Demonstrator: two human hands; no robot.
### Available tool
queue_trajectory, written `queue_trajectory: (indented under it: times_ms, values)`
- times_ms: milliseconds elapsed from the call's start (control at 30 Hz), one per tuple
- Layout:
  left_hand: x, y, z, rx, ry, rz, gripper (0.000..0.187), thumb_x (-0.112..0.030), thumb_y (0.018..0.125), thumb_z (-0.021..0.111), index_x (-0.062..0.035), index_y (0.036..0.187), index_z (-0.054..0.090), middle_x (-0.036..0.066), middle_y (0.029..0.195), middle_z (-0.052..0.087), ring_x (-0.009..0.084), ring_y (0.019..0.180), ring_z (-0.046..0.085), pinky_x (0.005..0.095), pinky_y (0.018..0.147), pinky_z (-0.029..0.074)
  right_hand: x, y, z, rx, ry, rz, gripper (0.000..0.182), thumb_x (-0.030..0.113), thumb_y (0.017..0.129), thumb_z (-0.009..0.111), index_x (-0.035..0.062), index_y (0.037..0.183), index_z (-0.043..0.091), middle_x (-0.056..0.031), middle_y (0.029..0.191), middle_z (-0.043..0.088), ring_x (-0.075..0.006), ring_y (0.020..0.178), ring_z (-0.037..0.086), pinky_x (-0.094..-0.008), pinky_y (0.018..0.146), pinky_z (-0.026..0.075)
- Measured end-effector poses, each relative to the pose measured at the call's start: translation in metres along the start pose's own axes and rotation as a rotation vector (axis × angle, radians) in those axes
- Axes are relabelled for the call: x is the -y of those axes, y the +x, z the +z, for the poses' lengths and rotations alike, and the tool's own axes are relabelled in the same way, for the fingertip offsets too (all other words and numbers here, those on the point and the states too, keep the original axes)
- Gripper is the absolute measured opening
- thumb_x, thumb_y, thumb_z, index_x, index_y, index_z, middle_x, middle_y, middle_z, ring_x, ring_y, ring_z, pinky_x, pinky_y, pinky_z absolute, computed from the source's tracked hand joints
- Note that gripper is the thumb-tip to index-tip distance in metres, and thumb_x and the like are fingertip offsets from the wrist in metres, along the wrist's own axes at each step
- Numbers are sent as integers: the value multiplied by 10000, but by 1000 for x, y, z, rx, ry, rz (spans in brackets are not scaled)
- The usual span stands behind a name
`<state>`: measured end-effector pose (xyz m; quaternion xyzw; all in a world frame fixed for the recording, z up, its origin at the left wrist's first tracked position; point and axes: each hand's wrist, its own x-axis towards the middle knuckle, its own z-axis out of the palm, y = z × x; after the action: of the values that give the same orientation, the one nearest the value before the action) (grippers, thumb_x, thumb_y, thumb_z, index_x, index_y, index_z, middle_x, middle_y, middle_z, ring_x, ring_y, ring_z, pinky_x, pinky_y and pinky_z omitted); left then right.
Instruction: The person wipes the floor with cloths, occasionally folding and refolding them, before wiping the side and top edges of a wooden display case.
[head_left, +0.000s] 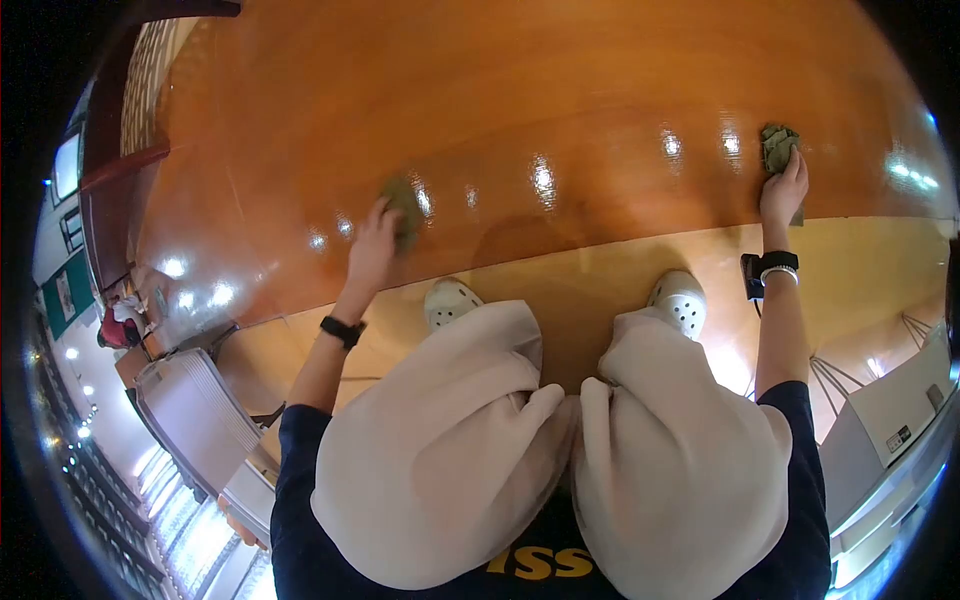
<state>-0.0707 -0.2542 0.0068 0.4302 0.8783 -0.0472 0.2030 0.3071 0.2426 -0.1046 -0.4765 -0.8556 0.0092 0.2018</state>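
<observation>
The left hand (373, 245) is beyond the seam (560, 252), over the glossy orange-brown surface (560, 90), its fingers closed on the green cloth (403, 213). Hand and cloth are blurred, which suggests a stroke under way. The right hand (785, 188) is also beyond the seam, well apart to the right, with its fingers gathered on the crumpled cloth (778, 148); part of that cloth shows below the palm, close to the seam. How tightly either hand grips cannot be told.

The step in hand looks like rubbing the surface with 2 cloths at once, arms spread wide. A further stroke calls for steady, even pressure, the cloth kept between fingertips and surface, and balance kept over the feet.

On the near side of the seam, 2 white clogs (679, 301) stand on the paler floor (850, 260), the left close to it. Past the seam's left end, in the background, is another person (122, 322), small and unclear.
</observation>
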Motion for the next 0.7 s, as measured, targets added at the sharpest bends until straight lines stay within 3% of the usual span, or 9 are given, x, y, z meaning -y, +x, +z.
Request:
queue_trajectory:
  times_ms: [100,167,200,267,300,367,433,500,700]
  values:
    - [76,-50,44,-93,92,-110,339,-32,752,553,-77,1075,461,145,1298,377,380,1098,450,434,884,439,-5,3,1,80,30,32,561,-42,762,430,55,1313,379,-199,1311,400,-365,1207,371,-445,1021,300]
    - [76,-80,56,-237,-69,-352,323,3,741,535,-46,1052,461,198,1230,398,388,1050,458,429,880,409,-12,0,2,88,37,5,570,-50,759,425,44,1317,364,-211,1320,380,-373,1216,354,-449,1028,287]
    - [71,-83,63,-252,-67,-351,323,3,741,535,-46,1052,461,198,1230,398,388,1050,458,429,880,409,-13,1,4,103,43,-20,579,-59,755,421,33,1322,349,-223,1330,360,-382,1226,338,-453,1035,274]
    - [53,-84,77,-288,-109,-646,320,9,723,545,-20,1031,464,235,1119,432,395,970,469,418,834,421,-13,5,5,100,58,-30,583,-62,756,420,27,1326,336,-231,1334,346,-389,1231,325,-455,1040,265]
    - [43,-80,77,-280,-104,-650,320,9,723,545,-20,1031,464,235,1119,432,395,970,469,418,834,421,-13,1,4,120,67,-42,587,-65,757,418,20,1330,323,-239,1338,332,-396,1236,313,-457,1045,255]
    - [26,-52,80,-383,-227,-492,345,3,705,552,-27,1039,471,251,1055,435,396,934,464,425,825,417,-6,-1,2,122,59,-32,587,-62,759,420,22,1331,322,-241,1334,335,-399,1234,314,-461,1044,256]
    - [-7,-23,69,-328,-301,-422,357,-9,694,562,-38,1042,486,272,1074,418,405,983,440,448,856,393,-4,0,0,112,47,-21,586,-60,761,423,24,1332,321,-242,1331,338,-402,1232,315,-464,1042,257]
    - [-51,-2,60,-301,-298,-190,374,-11,680,571,-52,1046,503,272,1082,414,414,1044,405,465,900,362,-4,-1,-1,122,61,-34,588,-57,762,426,22,1334,316,-244,1330,341,-404,1231,316,-467,1038,262]
    - [-188,14,52,28,-553,107,390,-19,698,574,-104,1073,509,239,1206,323,426,1101,374,437,945,354,-13,2,5,156,42,-36,605,-62,752,447,22,1335,311,-244,1338,328,-409,1230,313,-454,1033,274]
